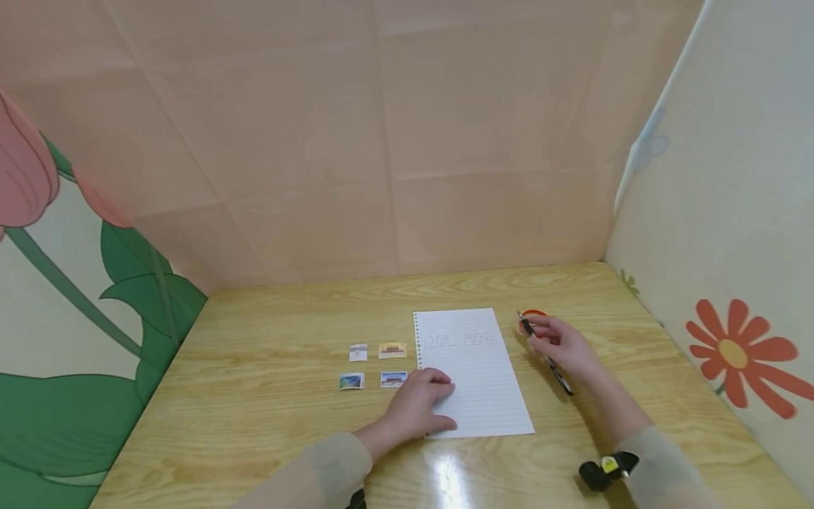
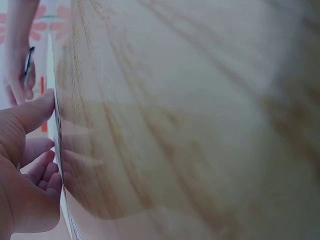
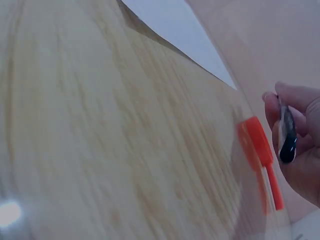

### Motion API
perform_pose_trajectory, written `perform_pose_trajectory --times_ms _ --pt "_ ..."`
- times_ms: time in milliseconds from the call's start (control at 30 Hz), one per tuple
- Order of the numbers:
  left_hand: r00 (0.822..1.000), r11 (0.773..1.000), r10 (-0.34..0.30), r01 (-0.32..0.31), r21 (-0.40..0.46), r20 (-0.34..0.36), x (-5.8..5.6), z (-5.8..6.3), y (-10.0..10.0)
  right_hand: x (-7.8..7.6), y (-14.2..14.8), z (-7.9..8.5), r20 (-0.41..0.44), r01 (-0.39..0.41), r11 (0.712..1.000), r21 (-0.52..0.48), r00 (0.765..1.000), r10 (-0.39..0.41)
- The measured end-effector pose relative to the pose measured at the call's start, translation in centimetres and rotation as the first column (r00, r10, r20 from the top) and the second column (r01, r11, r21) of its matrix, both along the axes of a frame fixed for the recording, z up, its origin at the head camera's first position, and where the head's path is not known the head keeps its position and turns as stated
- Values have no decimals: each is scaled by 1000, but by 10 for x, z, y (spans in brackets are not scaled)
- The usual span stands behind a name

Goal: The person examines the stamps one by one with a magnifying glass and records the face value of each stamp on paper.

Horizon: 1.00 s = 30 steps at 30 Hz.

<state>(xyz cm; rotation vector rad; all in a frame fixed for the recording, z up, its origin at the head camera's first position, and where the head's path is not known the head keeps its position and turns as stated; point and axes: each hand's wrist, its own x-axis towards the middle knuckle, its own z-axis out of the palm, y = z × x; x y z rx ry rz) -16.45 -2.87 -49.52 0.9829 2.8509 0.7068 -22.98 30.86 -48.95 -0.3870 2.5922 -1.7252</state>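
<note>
A lined sheet of paper [image 1: 477, 396] with holes down its left edge lies on the table, faint handwriting across its upper part. My left hand [image 1: 416, 404] rests on its lower left edge, thumb and fingers spread apart; the left wrist view shows this hand [image 2: 30, 165] low against the paper. Right of the sheet, my right hand [image 1: 562, 346] pinches a black pen [image 1: 558, 375] that slants from upper left to lower right. In the right wrist view the pen [image 3: 288, 145] points end-on toward the camera. Just behind that hand is an orange-red object [image 1: 534, 312], partly hidden.
Several small picture stickers lie left of the sheet: a pale one [image 1: 358, 352], a yellow one [image 1: 392, 350], a blue-green one [image 1: 352, 381] and a building picture [image 1: 393, 379] beside my left hand. A pink-covered wall [image 1: 394, 141] stands behind the wooden table [image 1: 254, 424].
</note>
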Motion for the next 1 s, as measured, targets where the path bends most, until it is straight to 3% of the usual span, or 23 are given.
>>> perform_pose_trajectory --times_ms 167,333,500,733,1000 --pt "1000 1000 -3 3 4 1 0 0 0 4 21 7 -109 172 970 173 982 -155" --pt "1000 1000 2 -2 2 9 -1 0 1 6 45 10 -216 285 914 288 949 -228" --pt "1000 1000 3 -4 11 10 0 0 1 3 67 6 -296 368 871 326 914 -276" --pt "1000 1000 2 -2 7 12 0 1 0 1 85 -1 -330 439 803 403 888 -320" --pt "1000 1000 5 -5 -1 7 0 1 1 0 90 -9 -352 456 774 440 880 -318"
